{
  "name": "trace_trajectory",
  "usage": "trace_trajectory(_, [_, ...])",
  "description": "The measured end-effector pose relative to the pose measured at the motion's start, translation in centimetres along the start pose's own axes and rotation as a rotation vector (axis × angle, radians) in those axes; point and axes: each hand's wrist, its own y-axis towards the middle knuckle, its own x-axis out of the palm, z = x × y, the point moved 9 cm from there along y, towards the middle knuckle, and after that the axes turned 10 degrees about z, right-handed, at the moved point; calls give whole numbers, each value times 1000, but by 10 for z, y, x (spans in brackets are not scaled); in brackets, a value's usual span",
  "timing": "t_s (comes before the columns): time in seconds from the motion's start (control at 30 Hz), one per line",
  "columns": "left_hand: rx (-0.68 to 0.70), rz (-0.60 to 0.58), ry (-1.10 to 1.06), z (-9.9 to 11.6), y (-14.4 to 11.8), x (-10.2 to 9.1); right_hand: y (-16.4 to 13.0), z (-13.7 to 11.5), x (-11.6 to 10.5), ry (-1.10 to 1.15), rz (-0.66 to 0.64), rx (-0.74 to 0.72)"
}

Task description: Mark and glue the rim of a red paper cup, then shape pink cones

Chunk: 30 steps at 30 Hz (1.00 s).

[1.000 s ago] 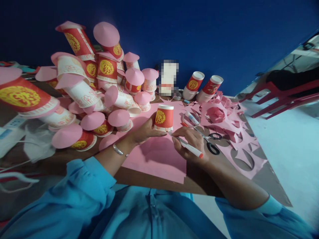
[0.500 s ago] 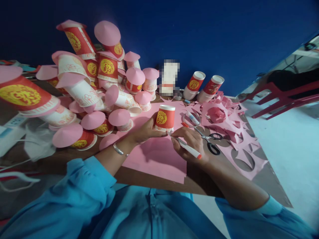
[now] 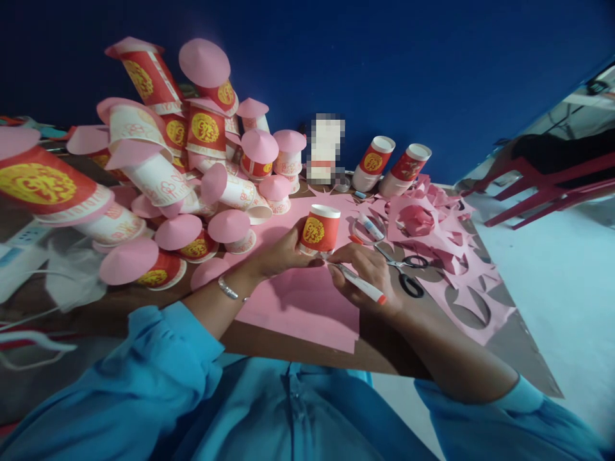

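My left hand is closed around a red and white paper cup with a yellow emblem, its white rim facing up. In my right hand is a white marker pen with an orange end, its tip close to the cup's base. Whether the tip touches the cup cannot be made out. Beneath both hands lie pink paper sheets. Black-handled scissors rest just right of my right hand, beside a glue bottle and a roll of clear tape.
Several paper cups with pink cone tops are piled at the left. Two stacks of cups stand against the blue wall. Pink paper scraps cover the table's right side; a red plastic chair stands beyond.
The cup has tilted slightly to the right in my left hand. The pen in my right hand stays near its base, almost unmoved.
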Motion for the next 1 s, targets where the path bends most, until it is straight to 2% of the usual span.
trace_trajectory(0.47, [-1,1,26,-2,1,-1,3,0,-1,22,-14,46])
trace_trajectory(0.63, [-23,29,-74,-2,2,-4,4,0,-13,47,92,31])
trace_trajectory(0.73, [-27,28,-186,2,3,-2,0,7,-19,7,167,73])
trace_trajectory(0.87, [-21,-20,-263,8,4,3,-5,19,-19,-45,181,154])
trace_trajectory(1.0, [4,-13,-273,11,5,2,-4,18,-17,-82,173,110])
